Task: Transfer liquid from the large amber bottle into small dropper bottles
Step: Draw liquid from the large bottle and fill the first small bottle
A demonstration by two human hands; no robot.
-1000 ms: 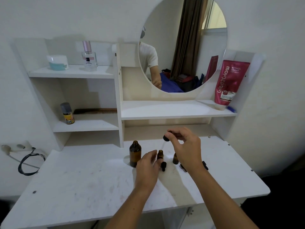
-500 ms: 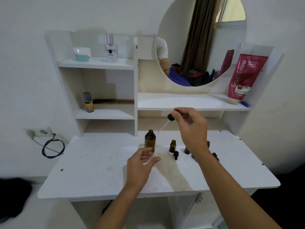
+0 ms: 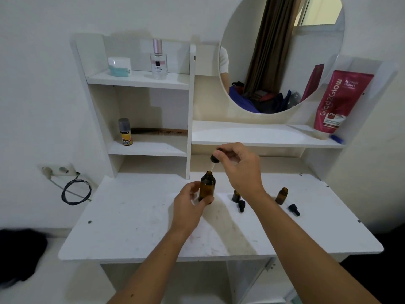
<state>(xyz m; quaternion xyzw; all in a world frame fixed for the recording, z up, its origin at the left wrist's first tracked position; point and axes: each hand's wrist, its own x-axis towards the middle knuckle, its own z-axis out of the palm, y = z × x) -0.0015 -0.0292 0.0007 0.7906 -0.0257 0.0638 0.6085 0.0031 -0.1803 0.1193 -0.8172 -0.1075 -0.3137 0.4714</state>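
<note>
The step in hand looks like drawing liquid. The left hand (image 3: 190,207) wraps the large amber bottle (image 3: 207,186), which stands open toward the back edge of the counter (image 3: 135,233), near its middle. The right hand (image 3: 240,170) pinches a dropper (image 3: 214,160) by its black bulb, glass tip angled at the bottle's mouth. Two small dropper bottles (image 3: 281,195) stand uncapped to the right, one partly hidden by the right wrist, their caps (image 3: 294,209) lying beside them. Next, I judge, the tip must sink in straight, then carry across to a small bottle without dripping.
</note>
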